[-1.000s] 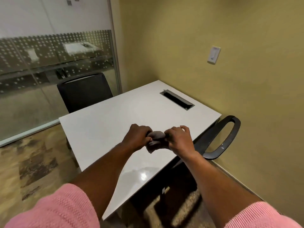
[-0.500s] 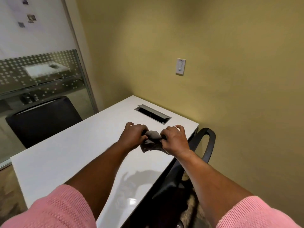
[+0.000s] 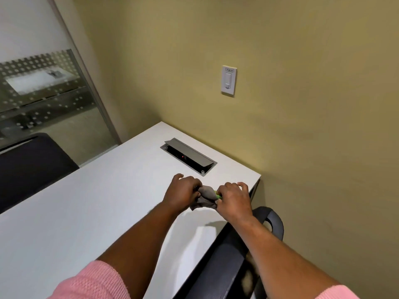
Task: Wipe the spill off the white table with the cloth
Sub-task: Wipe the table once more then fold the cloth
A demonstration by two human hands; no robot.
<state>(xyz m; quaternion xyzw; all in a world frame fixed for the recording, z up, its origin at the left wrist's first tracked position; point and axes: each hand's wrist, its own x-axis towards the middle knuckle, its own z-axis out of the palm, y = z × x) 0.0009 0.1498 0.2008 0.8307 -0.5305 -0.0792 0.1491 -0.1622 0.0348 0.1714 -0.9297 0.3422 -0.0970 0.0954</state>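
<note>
A small grey cloth (image 3: 205, 198) with a bit of green at its right edge is bunched between both hands above the white table (image 3: 90, 212), near the table's right edge. My left hand (image 3: 183, 194) grips the cloth's left end, my right hand (image 3: 233, 198) grips its right end. Both arms reach out from pink sleeves. I cannot make out any spill on the tabletop.
A grey cable box (image 3: 189, 156) with its lid raised is set into the table just beyond the hands. A black chair (image 3: 244, 262) stands at the table's right edge, another black chair (image 3: 32, 165) at the far left. A light switch (image 3: 228, 80) is on the yellow wall.
The view has swung right and closer to the table's wall end. Both hands keep holding the bunched cloth and have shifted toward the cable box.
</note>
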